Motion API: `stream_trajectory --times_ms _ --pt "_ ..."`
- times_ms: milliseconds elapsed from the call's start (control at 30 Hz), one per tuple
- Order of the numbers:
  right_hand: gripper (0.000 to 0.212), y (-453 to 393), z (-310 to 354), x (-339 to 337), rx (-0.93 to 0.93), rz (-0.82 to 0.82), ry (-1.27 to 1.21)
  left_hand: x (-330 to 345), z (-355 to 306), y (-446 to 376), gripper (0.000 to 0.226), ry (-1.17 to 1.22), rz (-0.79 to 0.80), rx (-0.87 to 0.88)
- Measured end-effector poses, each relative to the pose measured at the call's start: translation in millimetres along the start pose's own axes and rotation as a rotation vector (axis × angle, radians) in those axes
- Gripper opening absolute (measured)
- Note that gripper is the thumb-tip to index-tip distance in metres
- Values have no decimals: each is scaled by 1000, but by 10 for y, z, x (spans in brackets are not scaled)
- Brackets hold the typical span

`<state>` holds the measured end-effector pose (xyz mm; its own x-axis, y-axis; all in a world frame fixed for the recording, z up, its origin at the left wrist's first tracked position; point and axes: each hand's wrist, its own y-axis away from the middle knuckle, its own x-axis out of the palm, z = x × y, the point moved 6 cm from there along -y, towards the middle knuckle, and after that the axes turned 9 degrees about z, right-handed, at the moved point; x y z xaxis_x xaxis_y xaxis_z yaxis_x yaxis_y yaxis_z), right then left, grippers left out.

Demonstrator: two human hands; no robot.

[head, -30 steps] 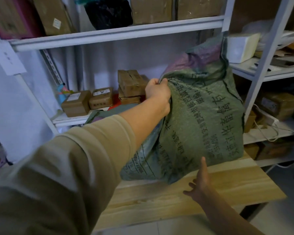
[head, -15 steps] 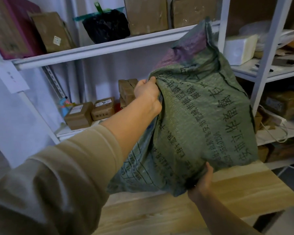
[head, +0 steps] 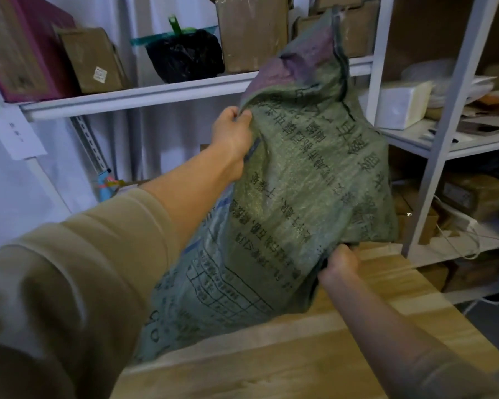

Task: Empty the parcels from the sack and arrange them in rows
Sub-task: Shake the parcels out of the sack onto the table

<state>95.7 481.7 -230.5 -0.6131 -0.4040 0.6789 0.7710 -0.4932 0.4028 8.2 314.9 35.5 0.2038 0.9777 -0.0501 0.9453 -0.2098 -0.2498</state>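
While both hands grip it, the sack (head: 308,180) hangs tilted over the wooden table (head: 314,367), mouth end low at the left, closed end raised toward the upper shelf (head: 156,95). Left hand (head: 233,136) has fingers curled round a fold of fabric at the sack's upper left edge, arm stretched out, beige sleeve (head: 78,283) pushed back up the forearm. Right hand (head: 340,262) is clenched on the sack's lower right corner, thumb on top, fingers hidden under the cloth. Sack is green woven plastic with dark printed characters and a printed grid near its lower part; a purplish patch shows near its top. Its lower left end meets the table edge; cannot tell whether it rests there or just hangs in front. No parcels from the sack visible on the table; the sack's contents are hidden.

Behind the sack, the upper shelf carries brown boxes (head: 251,33), one small box (head: 94,60) with a white label, a dark red box (head: 26,50) at the far left, and a black bag (head: 185,54) with a green tie. Right of the sack, a white upright post (head: 444,133) stands in front of a second rack holding a white block (head: 401,103) and, lower down, taped cartons (head: 473,194) and white cable (head: 458,234). Left of the sack, a paper note (head: 15,131) hangs on the white wall, and a bit of blue and pink stuff (head: 105,184) shows beside the left forearm, too blurred to identify.
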Motion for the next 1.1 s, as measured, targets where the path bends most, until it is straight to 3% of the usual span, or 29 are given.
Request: stream_trajectory --times_ms 233,367,533,700,800,933,1033,1100 --pt "53 130 66 569 -81 34 86 -559 -77 67 4 -173 -53 101" --pt "47 232 70 925 -112 121 73 -816 23 153 22 -278 8 -19" --pt "42 285 124 1257 -176 151 158 -1259 138 189 18 -227 -158 -54" --pt "93 378 156 1530 -253 258 457 -1508 247 184 16 -222 -265 -51" --pt "67 350 186 1568 -345 165 643 -1595 305 171 34 -254 -234 -63" --pt "59 307 239 1582 -366 37 750 -1760 375 166 45 -293 -201 -98" --pt "22 279 263 1627 -389 2 738 -1858 413 173 43 -354 -169 -141" --pt "44 301 211 1718 -358 26 652 -1898 427 174 38 -408 -150 -181"
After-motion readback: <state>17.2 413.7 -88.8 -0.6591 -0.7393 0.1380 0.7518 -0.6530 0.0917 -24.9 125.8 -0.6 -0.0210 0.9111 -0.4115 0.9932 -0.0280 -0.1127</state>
